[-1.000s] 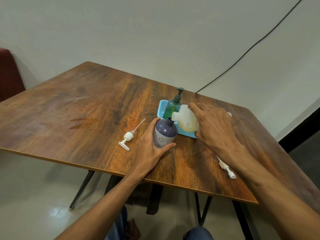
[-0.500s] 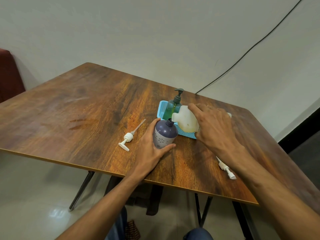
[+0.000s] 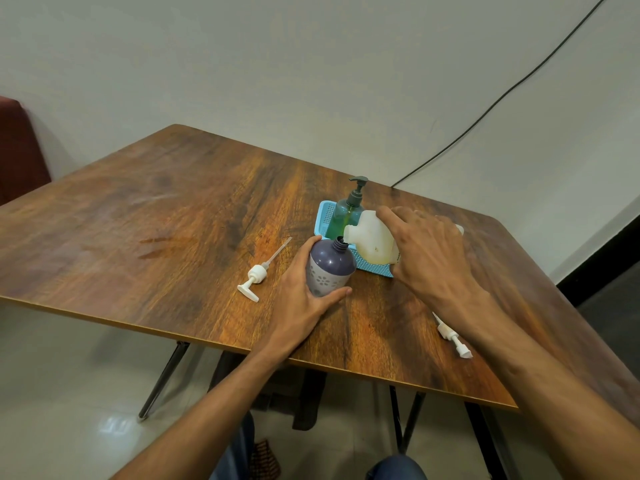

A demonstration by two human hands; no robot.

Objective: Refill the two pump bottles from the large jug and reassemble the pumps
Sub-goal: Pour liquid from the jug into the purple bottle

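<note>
My left hand grips a purple bottle with white flower marks, standing open-necked on the wooden table. My right hand holds the large whitish jug tipped sideways, its mouth at the purple bottle's neck. A green pump bottle with its grey pump on stands in a blue tray behind. One white pump lies left of the purple bottle. A second white pump lies by my right wrist.
The table's near edge runs just below my wrists. A black cable hangs down the wall behind the table. A dark red seat stands at the far left. Folding table legs show below.
Both hands keep the same hold on bottle and jug. Only the view has shifted slightly.
</note>
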